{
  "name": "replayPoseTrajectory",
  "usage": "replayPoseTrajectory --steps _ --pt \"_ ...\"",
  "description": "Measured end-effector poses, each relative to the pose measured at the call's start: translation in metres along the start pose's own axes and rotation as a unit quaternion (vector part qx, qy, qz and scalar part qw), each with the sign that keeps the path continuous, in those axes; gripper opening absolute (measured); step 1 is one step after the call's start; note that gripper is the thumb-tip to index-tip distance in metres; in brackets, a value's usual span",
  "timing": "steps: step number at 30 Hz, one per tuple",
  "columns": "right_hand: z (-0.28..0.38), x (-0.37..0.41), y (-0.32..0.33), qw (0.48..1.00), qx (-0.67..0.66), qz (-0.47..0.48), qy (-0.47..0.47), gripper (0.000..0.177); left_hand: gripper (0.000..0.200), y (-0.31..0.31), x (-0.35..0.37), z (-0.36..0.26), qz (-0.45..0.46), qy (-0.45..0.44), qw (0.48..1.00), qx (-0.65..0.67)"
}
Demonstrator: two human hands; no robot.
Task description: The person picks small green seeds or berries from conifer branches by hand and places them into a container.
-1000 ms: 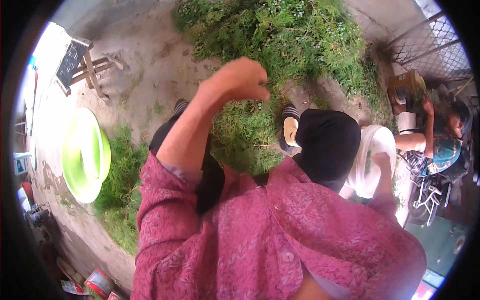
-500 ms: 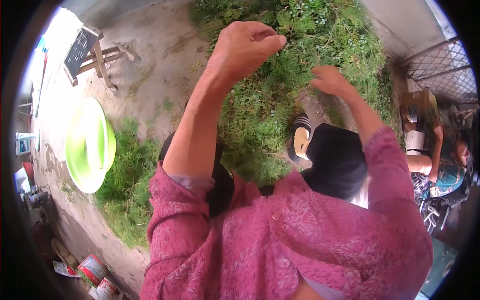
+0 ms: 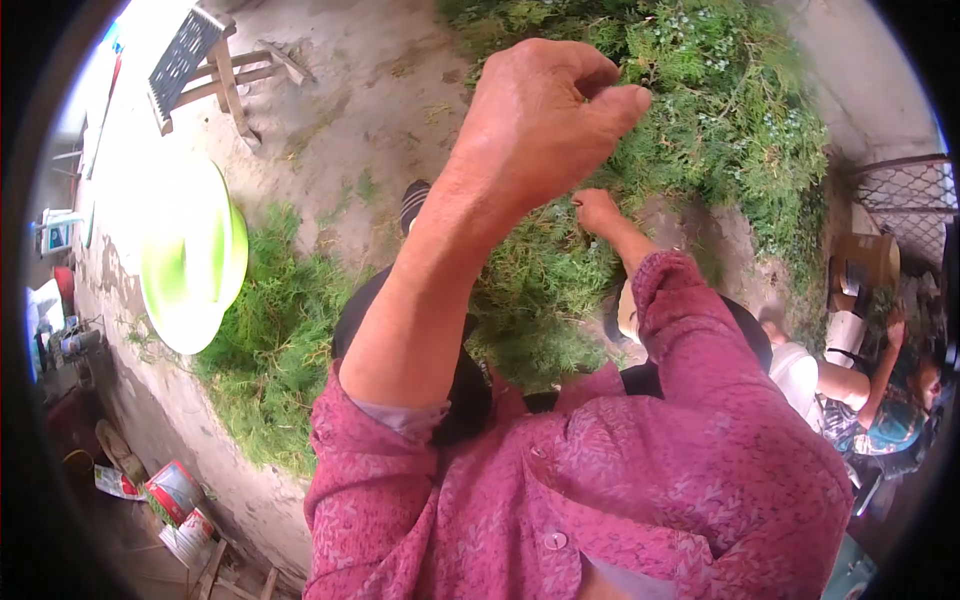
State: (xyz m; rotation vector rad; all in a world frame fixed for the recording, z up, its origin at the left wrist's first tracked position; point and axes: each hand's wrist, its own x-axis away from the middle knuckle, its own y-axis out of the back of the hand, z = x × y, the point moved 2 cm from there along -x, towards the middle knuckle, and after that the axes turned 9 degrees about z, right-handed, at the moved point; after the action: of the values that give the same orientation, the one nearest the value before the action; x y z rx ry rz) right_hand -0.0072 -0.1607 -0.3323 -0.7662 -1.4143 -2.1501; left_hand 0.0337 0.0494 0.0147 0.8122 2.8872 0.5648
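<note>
My left hand is raised over the pile of cut evergreen branches. Its fingers are curled in, with the thumb close to the index finger. What it holds, if anything, is too small or too hidden to name. Lower and nearer my body, my right hand is closed just above the loose green sprigs between my legs; its grip is hidden too. Clusters of pale berries show among the foliage at the upper right.
On the left stands a bright green basin beside another heap of green sprigs. A wooden stool is behind it. At the right, another person sits near a cardboard box. Tins lie at lower left.
My left hand has shifted right and looks nearer. My right hand has come down and inward, toward the sprigs between my legs. The whole view has swung slightly.
</note>
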Motion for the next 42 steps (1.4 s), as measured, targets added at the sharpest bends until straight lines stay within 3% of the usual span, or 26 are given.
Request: replayPoseTrajectory --steps 3,5,7,9,12,16,19,21,22,23,25,26,29,30,31,33,35,36,37,38,39,40,41,42 --pt "-0.013 0.02 0.031 0.996 0.055 -0.029 0.056 0.024 0.032 -0.006 0.001 -0.001 -0.003 -0.018 1.0 -0.02" --pt "-0.023 0.036 0.055 0.975 0.055 -0.126 0.176 0.022 0.031 -0.012 0.004 -0.003 0.006 -0.015 1.0 -0.009" --pt "-0.028 0.053 0.084 0.987 0.028 -0.1 0.121 0.022 0.029 -0.017 0.007 -0.008 0.016 -0.025 1.0 -0.01" --pt "-0.034 0.073 0.111 0.98 -0.18 -0.036 0.071 0.023 0.028 -0.023 0.008 -0.011 0.034 -0.032 0.999 -0.01" --pt "-0.021 0.13 0.164 0.964 -0.256 -0.01 0.069 0.027 0.029 -0.038 0.002 -0.013 0.068 -0.045 0.996 -0.024" --pt "0.007 0.219 0.218 0.947 -0.299 -0.072 0.097 0.027 0.032 -0.051 -0.003 -0.028 0.097 -0.037 0.994 -0.044" --pt "0.011 0.266 0.23 0.899 -0.376 -0.144 0.17 0.026 0.033 -0.056 -0.012 -0.025 0.086 -0.021 0.995 0.041" --pt "0.007 0.283 0.23 0.796 -0.517 -0.18 0.259 0.026 0.033 -0.057 -0.014 -0.028 0.056 -0.041 0.996 0.062" --pt "0.008 0.289 0.228 0.759 -0.559 -0.161 0.292 0.027 0.031 -0.055 -0.015 -0.03 0.011 -0.056 0.994 0.096" --pt "0.01 0.289 0.222 0.756 -0.56 -0.165 0.297 0.027 0.029 -0.052 -0.015 -0.032 -0.034 -0.071 0.989 0.127" --pt "0.015 0.278 0.209 0.667 -0.626 -0.122 0.386 0.027 0.028 -0.05 -0.016 -0.034 -0.065 -0.058 0.989 0.122" --pt "0.019 0.279 0.209 0.72 -0.593 -0.1 0.345 0.03 0.029 -0.053 -0.017 -0.034 -0.065 -0.06 0.987 0.135" --pt "0.043 0.279 0.212 0.727 -0.581 -0.121 0.345 0.03 0.034 -0.065 -0.02 -0.026 -0.015 -0.035 0.988 0.146" --pt "0.055 0.289 0.218 0.779 -0.539 -0.129 0.294 0.036 0.038 -0.072 -0.023 -0.021 0.023 -0.031 0.983 0.18" --pt "0.056 0.292 0.22 0.774 -0.542 -0.133 0.299 0.036 0.043 -0.077 -0.026 -0.019 0.061 -0.028 0.975 0.211" --pt "0.055 0.295 0.223 0.714 -0.587 -0.105 0.367 0.043 0.047 -0.079 -0.025 -0.024 0.122 -0.008 0.965 0.233" --pt "0.044 0.284 0.223 0.701 -0.583 -0.127 0.39 0.047 0.052 -0.097 -0.027 -0.014 0.276 0.033 0.812 0.513" --pt "0.042 0.286 0.222 0.713 -0.594 -0.126 0.35 0.046 0.06 -0.107 -0.025 -0.01 0.285 -0.005 0.8 0.527" --pt "0.039 0.287 0.221 0.724 -0.605 -0.123 0.309 0.045 0.06 -0.114 -0.025 -0.006 0.292 -0.004 0.803 0.52" --pt "0.026 0.261 0.217 0.728 -0.55 -0.149 0.381 0.04 0.057 -0.119 -0.024 -0.006 0.335 -0.112 0.885 0.303" --pt "0.026 0.262 0.215 0.723 -0.554 -0.154 0.383 0.04 0.057 -0.124 -0.017 -0.016 0.356 -0.213 0.907 0.068" --pt "0.026 0.264 0.213 0.786 -0.5 -0.203 0.302 0.037 0.044 -0.137 -0.005 -0.022 0.379 0.004 0.787 0.488" --pt "0.027 0.267 0.212 0.836 -0.439 -0.248 0.215 0.035 0.044 -0.139 -0.003 -0.023 0.381 0.008 0.788 0.483" --pt "0.04 0.278 0.216 0.751 -0.571 -0.177 0.28 0.032 0.04 -0.14 -0.004 -0.022 0.368 0.044 0.8 0.471"
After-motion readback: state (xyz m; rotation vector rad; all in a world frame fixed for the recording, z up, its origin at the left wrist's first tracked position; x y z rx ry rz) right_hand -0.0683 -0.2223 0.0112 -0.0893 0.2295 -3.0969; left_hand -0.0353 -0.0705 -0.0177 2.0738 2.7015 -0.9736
